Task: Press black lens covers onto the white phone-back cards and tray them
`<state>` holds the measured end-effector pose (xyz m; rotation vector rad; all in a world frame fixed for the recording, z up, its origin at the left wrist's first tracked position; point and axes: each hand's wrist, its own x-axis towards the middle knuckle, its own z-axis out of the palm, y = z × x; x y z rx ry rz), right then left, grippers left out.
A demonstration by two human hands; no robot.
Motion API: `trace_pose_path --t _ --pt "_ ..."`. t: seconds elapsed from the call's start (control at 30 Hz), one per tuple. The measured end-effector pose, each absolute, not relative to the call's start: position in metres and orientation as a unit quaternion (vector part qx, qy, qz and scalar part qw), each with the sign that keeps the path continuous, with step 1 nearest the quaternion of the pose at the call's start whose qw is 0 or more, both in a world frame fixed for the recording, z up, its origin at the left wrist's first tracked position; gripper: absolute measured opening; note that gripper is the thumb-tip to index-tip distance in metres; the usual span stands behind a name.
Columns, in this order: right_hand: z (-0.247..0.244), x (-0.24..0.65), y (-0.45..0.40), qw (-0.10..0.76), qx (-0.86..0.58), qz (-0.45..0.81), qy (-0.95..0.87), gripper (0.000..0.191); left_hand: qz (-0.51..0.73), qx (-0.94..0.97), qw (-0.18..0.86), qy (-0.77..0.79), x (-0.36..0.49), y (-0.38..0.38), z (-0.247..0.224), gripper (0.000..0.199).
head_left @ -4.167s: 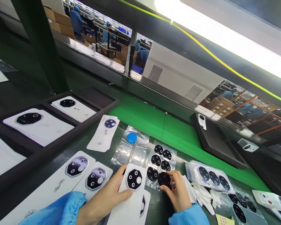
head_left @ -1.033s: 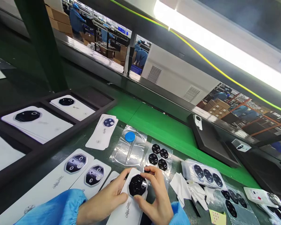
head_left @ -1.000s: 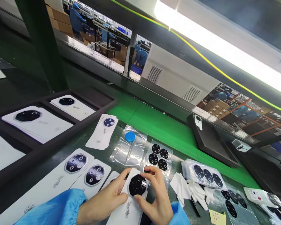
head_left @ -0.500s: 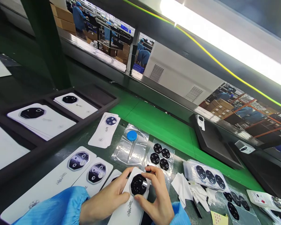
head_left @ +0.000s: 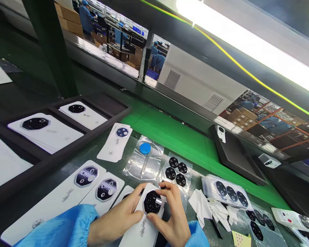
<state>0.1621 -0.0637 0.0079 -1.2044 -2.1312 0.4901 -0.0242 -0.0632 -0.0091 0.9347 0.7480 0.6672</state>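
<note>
A white phone back cover [head_left: 137,235] with printed dark script is tilted up between my two hands. Set in its upper part is a black octagonal camera lens plate [head_left: 149,203] with a bright reflection. My left hand [head_left: 115,221] grips the cover's left edge, thumb lying on its face. Curled around the top right corner, my right hand [head_left: 173,214] has its thumb near the plate's lower edge and its fingertips at the right edge. Close by on the left lie several more white back covers [head_left: 64,202] with dark lens plates.
A black divided tray [head_left: 67,145] holds stacked covers at left. Behind my hands are a clear bag [head_left: 144,164] with a blue disc [head_left: 145,148] and loose lens plates [head_left: 180,179] on film. White cloths [head_left: 199,207] and a bottle [head_left: 289,219] lie right. People in blue work beyond.
Both hands keep their grip on the phone back cover. My right thumb has shifted very slightly left; otherwise the scene looks the same.
</note>
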Motion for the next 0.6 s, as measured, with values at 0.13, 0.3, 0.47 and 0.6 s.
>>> trace_pose_path --t 0.13,0.3,0.47,0.6 --pt "0.0087 0.1622 -0.0638 0.313 -0.454 0.187 -0.813 0.043 0.307 0.432 0.771 0.354 -0.0236 -0.0637 -0.0086 0.080" --pt "0.0084 0.1617 -0.0642 0.309 -0.452 0.187 -0.815 0.044 0.304 0.426 0.779 0.344 -0.0235 -0.0635 -0.0080 0.079" --pt "0.0079 0.1624 -0.0648 0.298 -0.457 0.188 -0.817 0.043 0.298 0.427 0.780 0.346 -0.0235 -0.0635 -0.0094 0.082" --pt "0.0079 0.1619 -0.0653 0.290 -0.460 0.182 -0.819 0.044 0.291 0.435 0.778 0.349 -0.0243 -0.0639 -0.0085 0.083"
